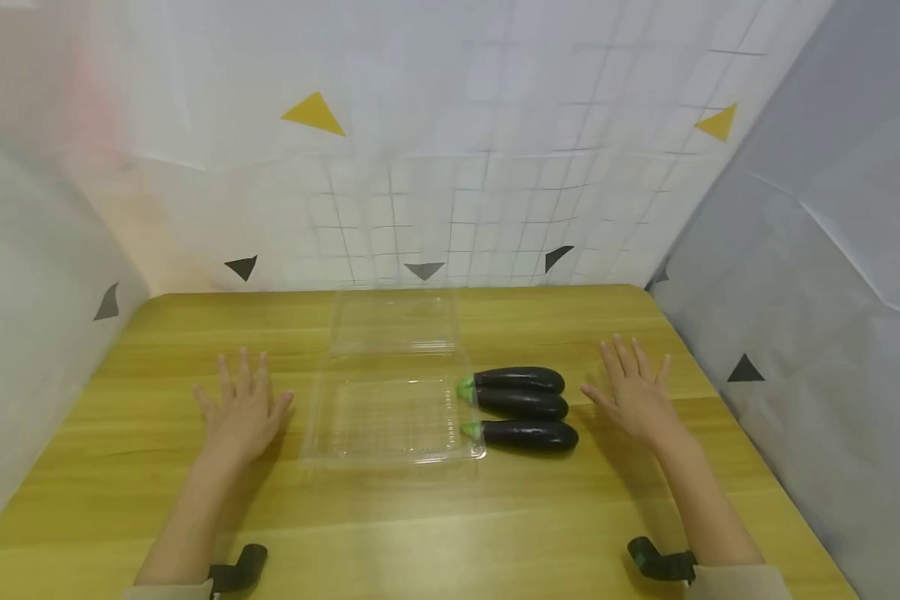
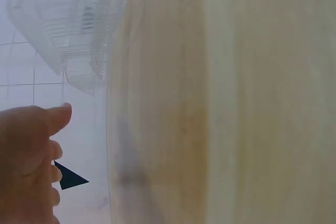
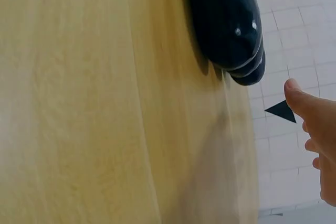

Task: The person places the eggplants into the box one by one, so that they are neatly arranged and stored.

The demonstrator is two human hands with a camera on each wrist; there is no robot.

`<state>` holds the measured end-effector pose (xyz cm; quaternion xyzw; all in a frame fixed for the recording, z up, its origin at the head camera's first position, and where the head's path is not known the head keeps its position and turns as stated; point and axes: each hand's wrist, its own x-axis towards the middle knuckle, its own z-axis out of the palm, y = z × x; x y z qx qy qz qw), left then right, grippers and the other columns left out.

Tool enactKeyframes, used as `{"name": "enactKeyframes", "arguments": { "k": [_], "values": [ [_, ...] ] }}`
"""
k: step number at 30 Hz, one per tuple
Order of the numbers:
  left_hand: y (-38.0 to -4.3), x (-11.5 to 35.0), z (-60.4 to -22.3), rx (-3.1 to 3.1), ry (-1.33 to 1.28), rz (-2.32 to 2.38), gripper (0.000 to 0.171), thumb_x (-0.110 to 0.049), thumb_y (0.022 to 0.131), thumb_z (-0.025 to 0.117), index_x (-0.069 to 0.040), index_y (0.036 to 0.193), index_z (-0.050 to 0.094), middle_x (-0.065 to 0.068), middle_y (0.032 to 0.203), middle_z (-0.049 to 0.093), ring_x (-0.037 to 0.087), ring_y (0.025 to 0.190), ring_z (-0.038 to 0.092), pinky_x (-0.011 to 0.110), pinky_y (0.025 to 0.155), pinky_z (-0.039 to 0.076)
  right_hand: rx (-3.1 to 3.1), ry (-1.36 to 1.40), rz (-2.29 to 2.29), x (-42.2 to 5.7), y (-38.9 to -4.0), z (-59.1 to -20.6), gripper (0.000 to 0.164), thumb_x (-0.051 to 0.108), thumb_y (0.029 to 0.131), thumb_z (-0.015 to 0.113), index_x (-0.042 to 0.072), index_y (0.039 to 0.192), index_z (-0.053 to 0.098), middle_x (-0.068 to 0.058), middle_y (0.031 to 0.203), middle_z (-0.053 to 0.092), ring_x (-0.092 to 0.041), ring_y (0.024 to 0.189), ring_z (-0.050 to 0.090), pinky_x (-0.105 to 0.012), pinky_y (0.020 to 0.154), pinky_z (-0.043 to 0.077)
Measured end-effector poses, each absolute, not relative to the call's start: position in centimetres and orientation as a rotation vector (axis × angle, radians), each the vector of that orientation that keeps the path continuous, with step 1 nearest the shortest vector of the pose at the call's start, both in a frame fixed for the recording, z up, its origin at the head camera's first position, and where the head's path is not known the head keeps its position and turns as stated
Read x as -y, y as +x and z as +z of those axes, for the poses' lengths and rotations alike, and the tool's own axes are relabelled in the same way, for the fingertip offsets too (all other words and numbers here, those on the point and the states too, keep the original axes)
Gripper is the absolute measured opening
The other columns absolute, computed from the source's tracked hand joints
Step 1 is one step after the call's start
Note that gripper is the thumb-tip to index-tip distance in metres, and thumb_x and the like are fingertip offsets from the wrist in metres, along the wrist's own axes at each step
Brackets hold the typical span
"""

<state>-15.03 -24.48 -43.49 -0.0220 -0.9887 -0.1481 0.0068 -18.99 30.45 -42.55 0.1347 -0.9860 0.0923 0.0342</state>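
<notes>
My left hand [image 1: 242,417] has its fingers spread straight, to the left of a clear plastic clamshell box [image 1: 390,417]. The box lies with its lid [image 1: 394,323] folded back toward the wall. Three dark purple eggplants lie side by side at the box's right edge, their green stems pointing left: a far eggplant [image 1: 521,380], a middle eggplant [image 1: 525,404] and a near eggplant [image 1: 532,435]. To the right of them is my right hand [image 1: 636,398], fingers spread and holding nothing. The right wrist view shows the rounded end of an eggplant [image 3: 228,19] beside that hand's thumb.
The wood-grain table [image 1: 420,533] runs back to a white sheet wall [image 1: 435,192] with grid lines and dark and yellow triangles. Grey-white side sheets [image 1: 832,250] flank the table. A black wrist mount [image 1: 240,568] sits at the left wrist, another [image 1: 658,562] at the right.
</notes>
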Motion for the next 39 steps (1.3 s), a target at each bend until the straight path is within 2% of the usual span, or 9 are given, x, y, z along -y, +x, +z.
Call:
{"name": "enactKeyframes", "arguments": {
  "k": [8, 15, 20, 24, 32, 39],
  "values": [
    [-14.6, 24.4, -43.1, 3.059, -0.137, -0.457, 0.076, -0.044, 0.103, 0.038, 0.002, 0.153, 0.005, 0.025, 0.155, -0.017, 0.039, 0.136, -0.029, 0.075, 0.096, -0.016, 2.944, 0.500, 0.305, -29.2, -18.6, -41.7, 0.080, 0.046, 0.098, 0.050, 0.000, 0.153, 0.015, -0.029, 0.154, 0.014, -0.047, 0.142, 0.004, -0.070, 0.105, -0.011],
    [-14.4, 24.1, -42.6, 3.047, -0.198, -0.457, 0.080, -0.044, 0.101, 0.044, 0.002, 0.153, 0.004, 0.024, 0.155, -0.016, 0.038, 0.139, -0.025, 0.074, 0.100, -0.011, 2.902, 0.567, 0.317, -28.3, -18.3, -41.0, 0.079, 0.045, 0.098, 0.051, 0.002, 0.153, 0.015, -0.027, 0.154, 0.018, -0.050, 0.139, 0.013, -0.068, 0.109, 0.001],
    [-14.1, 23.9, -42.3, 3.032, -0.231, -0.432, 0.081, -0.044, 0.100, 0.046, 0.003, 0.152, 0.006, 0.024, 0.156, -0.014, 0.041, 0.142, -0.016, 0.074, 0.102, -0.008, 2.872, 0.609, 0.339, -28.0, -18.0, -40.9, 0.079, 0.045, 0.097, 0.053, 0.003, 0.153, 0.017, -0.026, 0.153, 0.021, -0.049, 0.139, 0.015, -0.063, 0.112, 0.008],
    [-13.8, 23.9, -42.2, 3.023, -0.252, -0.445, 0.082, -0.043, 0.100, 0.047, 0.003, 0.152, 0.004, 0.024, 0.156, -0.014, 0.041, 0.142, -0.014, 0.072, 0.103, -0.008, 2.843, 0.638, 0.347, -27.8, -17.8, -40.8, 0.079, 0.043, 0.096, 0.056, 0.002, 0.153, 0.019, -0.025, 0.153, 0.023, -0.048, 0.138, 0.017, -0.061, 0.112, 0.010],
    [-13.4, 24.0, -42.3, 3.016, -0.289, -0.467, 0.084, -0.044, 0.100, 0.047, 0.002, 0.153, 0.001, 0.019, 0.156, -0.018, 0.035, 0.142, -0.020, 0.066, 0.107, -0.009, 2.826, 0.659, 0.345, -27.6, -17.5, -40.6, 0.080, 0.040, 0.095, 0.060, 0.006, 0.154, 0.018, -0.022, 0.154, 0.023, -0.046, 0.139, 0.018, -0.060, 0.113, 0.009],
    [-13.1, 23.9, -42.2, 3.019, -0.357, -0.502, 0.088, -0.052, 0.099, 0.042, 0.002, 0.152, -0.001, 0.017, 0.157, -0.018, 0.036, 0.143, -0.016, 0.062, 0.111, -0.005, 2.824, 0.691, 0.341, -27.3, -17.0, -40.2, 0.081, 0.046, 0.094, 0.059, 0.009, 0.154, 0.019, -0.020, 0.154, 0.026, -0.045, 0.139, 0.020, -0.064, 0.111, 0.013]
  ]
}}
